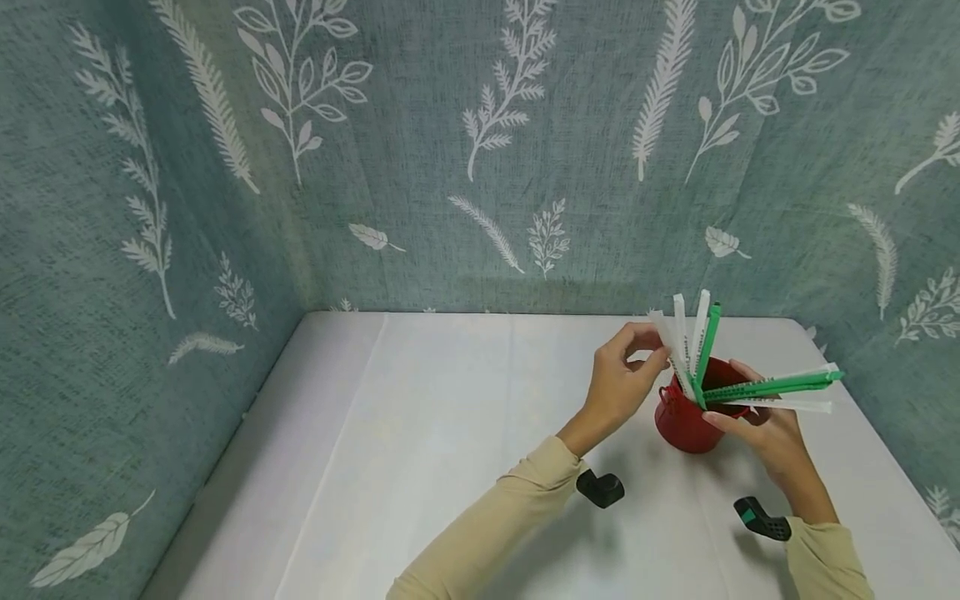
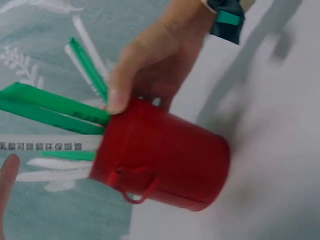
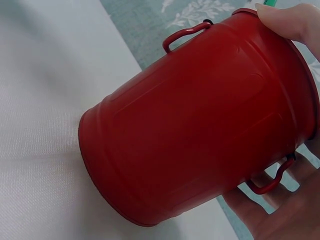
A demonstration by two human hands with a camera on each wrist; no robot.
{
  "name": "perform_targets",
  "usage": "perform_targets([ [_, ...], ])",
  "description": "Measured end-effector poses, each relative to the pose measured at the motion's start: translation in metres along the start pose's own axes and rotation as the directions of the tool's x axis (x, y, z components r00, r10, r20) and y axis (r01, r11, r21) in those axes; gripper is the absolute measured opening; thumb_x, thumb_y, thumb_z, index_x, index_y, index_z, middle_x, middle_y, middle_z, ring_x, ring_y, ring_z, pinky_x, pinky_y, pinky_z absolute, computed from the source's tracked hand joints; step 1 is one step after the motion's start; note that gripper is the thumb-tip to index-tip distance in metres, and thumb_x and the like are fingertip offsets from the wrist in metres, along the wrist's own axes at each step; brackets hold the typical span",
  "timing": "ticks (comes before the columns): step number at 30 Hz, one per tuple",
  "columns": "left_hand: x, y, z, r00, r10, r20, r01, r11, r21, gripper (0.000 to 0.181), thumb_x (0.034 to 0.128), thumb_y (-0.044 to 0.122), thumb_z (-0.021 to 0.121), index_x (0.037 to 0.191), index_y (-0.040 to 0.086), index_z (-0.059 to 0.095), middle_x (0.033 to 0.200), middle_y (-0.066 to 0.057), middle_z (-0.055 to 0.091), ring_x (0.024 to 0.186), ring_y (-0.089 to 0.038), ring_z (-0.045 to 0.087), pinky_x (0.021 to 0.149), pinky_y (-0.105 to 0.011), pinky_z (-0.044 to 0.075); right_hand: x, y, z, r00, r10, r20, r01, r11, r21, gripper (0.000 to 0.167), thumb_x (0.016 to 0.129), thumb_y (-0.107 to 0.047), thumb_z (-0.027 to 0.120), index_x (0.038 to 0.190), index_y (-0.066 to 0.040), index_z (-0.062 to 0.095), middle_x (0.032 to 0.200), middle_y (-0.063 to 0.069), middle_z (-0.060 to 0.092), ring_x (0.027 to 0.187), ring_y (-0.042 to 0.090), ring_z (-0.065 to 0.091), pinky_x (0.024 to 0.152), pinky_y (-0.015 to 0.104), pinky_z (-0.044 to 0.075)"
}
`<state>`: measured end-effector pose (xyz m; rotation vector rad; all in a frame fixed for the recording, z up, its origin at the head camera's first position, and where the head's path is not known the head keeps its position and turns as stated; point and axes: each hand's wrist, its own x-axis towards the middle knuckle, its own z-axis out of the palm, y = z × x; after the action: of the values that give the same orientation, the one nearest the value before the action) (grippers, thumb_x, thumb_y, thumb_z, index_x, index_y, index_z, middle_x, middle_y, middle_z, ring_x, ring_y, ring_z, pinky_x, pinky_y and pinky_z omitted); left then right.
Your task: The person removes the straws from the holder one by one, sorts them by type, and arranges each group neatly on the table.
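A small red metal bucket [image 1: 693, 425] with side loops stands at the right of the table, holding wrapped straws. My right hand [image 1: 772, 433] grips its rim, thumb at the front and fingers round the far side; the right wrist view shows the bucket [image 3: 195, 120] large. Several white-wrapped straws [image 1: 700, 329] and green-wrapped straws [image 1: 802, 383] fan out over the rim, some upward and some to the right. At the bucket's left, my left hand [image 1: 626, 371] pinches a white straw between thumb and fingers. Only one finger [image 2: 7, 180] of that hand shows in the left wrist view.
A white cloth covers the table [image 1: 427, 425]. Teal leaf-patterned curtains [image 1: 420, 150] stand behind and at both sides. Black wrist devices [image 1: 600, 489] sit at both cuffs.
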<state>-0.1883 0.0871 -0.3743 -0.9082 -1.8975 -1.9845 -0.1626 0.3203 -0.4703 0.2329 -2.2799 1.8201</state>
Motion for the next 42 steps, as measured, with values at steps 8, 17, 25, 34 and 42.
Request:
perform_targets([
  [8, 0.015, 0.007, -0.010, 0.998, 0.057, -0.037, -0.061, 0.992, -0.112, 0.023, 0.0909, -0.008, 0.055, 0.113, -0.010, 0.052, 0.102, -0.026, 0.056, 0.093, -0.036, 0.061, 0.069, -0.034, 0.059, -0.002, -0.005, 0.001, 1.000, 0.003, 0.007, -0.003, 1.000, -0.023, 0.078, 0.081, 0.007, 0.068, 0.148, -0.007, 0.030, 0.135, -0.004, 0.044, 0.113, 0.007, 0.044, 0.082, 0.008, 0.045],
  [17, 0.035, 0.016, -0.021, 0.991, 0.065, -0.114, -0.085, 0.981, -0.173, 0.026, 0.0913, -0.007, 0.054, 0.116, -0.013, 0.050, 0.103, -0.029, 0.054, 0.093, -0.045, 0.057, 0.068, -0.042, 0.059, -0.001, -0.005, 0.001, 1.000, -0.005, 0.001, 0.005, 0.999, 0.032, 0.078, 0.080, 0.008, 0.069, 0.147, -0.006, 0.031, 0.135, 0.000, 0.043, 0.115, 0.011, 0.042, 0.082, 0.010, 0.045],
  [25, 0.042, 0.020, -0.024, 0.988, 0.048, -0.145, -0.072, 0.983, -0.166, 0.026, 0.0923, -0.006, 0.054, 0.117, -0.014, 0.050, 0.102, -0.028, 0.053, 0.092, -0.044, 0.056, 0.065, -0.042, 0.059, -0.001, -0.004, 0.000, 1.000, -0.001, 0.007, 0.000, 0.998, 0.068, 0.078, 0.080, 0.008, 0.069, 0.147, -0.003, 0.030, 0.136, 0.001, 0.043, 0.115, 0.011, 0.042, 0.083, 0.010, 0.045],
  [34, 0.046, 0.005, -0.024, 0.986, -0.030, -0.166, -0.002, 0.982, -0.190, 0.029, 0.0919, -0.006, 0.055, 0.120, -0.013, 0.052, 0.101, -0.025, 0.053, 0.087, -0.047, 0.056, 0.059, -0.047, 0.058, 0.000, -0.004, 0.000, 1.000, -0.010, 0.017, 0.009, 0.996, 0.090, 0.079, 0.080, 0.010, 0.068, 0.147, -0.002, 0.029, 0.136, 0.003, 0.043, 0.115, 0.011, 0.043, 0.083, 0.010, 0.045],
  [42, 0.044, -0.028, -0.023, 0.967, -0.171, -0.188, 0.118, 0.957, -0.265, 0.029, 0.0901, -0.001, 0.061, 0.119, -0.004, 0.059, 0.094, -0.008, 0.059, 0.074, -0.026, 0.062, 0.053, -0.040, 0.058, -0.001, -0.003, 0.000, 1.000, 0.010, 0.011, -0.011, 0.996, 0.090, 0.079, 0.080, 0.009, 0.069, 0.147, -0.004, 0.030, 0.133, 0.002, 0.044, 0.112, 0.010, 0.044, 0.083, 0.010, 0.045],
])
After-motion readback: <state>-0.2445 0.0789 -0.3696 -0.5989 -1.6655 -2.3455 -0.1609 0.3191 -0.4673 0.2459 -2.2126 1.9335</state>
